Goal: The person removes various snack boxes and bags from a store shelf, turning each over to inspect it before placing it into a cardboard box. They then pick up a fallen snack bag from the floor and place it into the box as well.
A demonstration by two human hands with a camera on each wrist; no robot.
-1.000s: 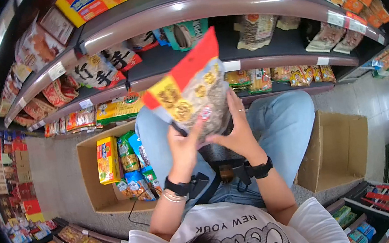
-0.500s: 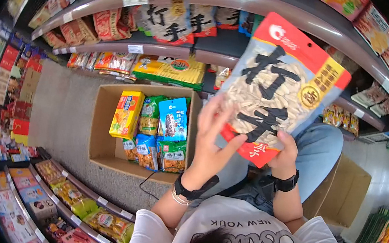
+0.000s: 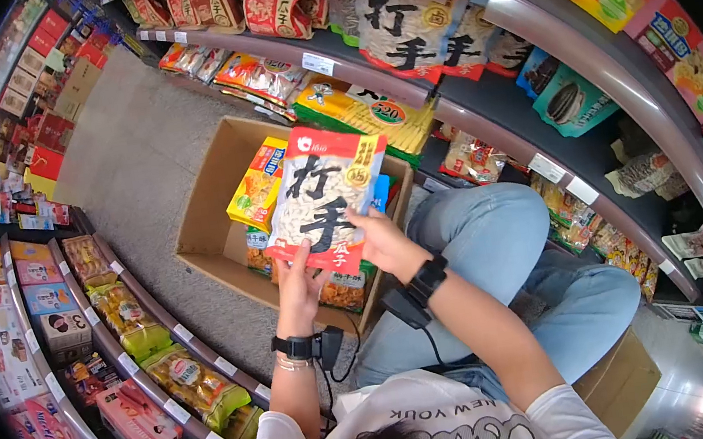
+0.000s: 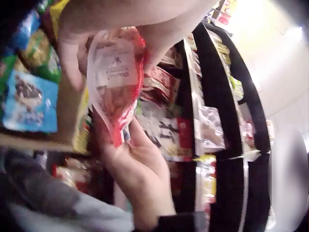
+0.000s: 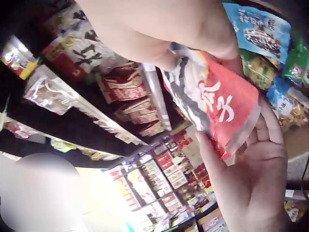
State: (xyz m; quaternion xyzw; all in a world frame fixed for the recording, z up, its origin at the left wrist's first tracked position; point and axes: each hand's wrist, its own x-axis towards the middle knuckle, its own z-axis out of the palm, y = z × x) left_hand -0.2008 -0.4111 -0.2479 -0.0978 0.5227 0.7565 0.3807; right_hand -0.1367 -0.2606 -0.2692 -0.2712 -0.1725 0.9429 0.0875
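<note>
A bag of seeds (image 3: 326,196), red at both ends with large black characters over pale seeds, is held in front of the body. In the head view it overlaps the open cardboard box (image 3: 207,204). My left hand (image 3: 297,290) pinches the bag's lower left edge, thumb on the front. At the lower right side my right hand (image 3: 386,240) grips it, thumb over the printed face. The right wrist view shows the bag's red lower end (image 5: 231,104) between the two hands. In the left wrist view the bag's bottom gusset (image 4: 116,67) faces the camera.
The box holds a yellow snack carton (image 3: 257,183), a blue packet (image 5: 260,36) and several other packets. Similar seed bags (image 3: 406,32) stand on the shelf ahead. A second cardboard box (image 3: 617,384) is behind the bent knees. A lower shelf (image 3: 128,323) curves along the left.
The bag first showed its back near the shelf, then turned front outward on the right. Now both hands have carried it left over the box. The head view has swung left.
</note>
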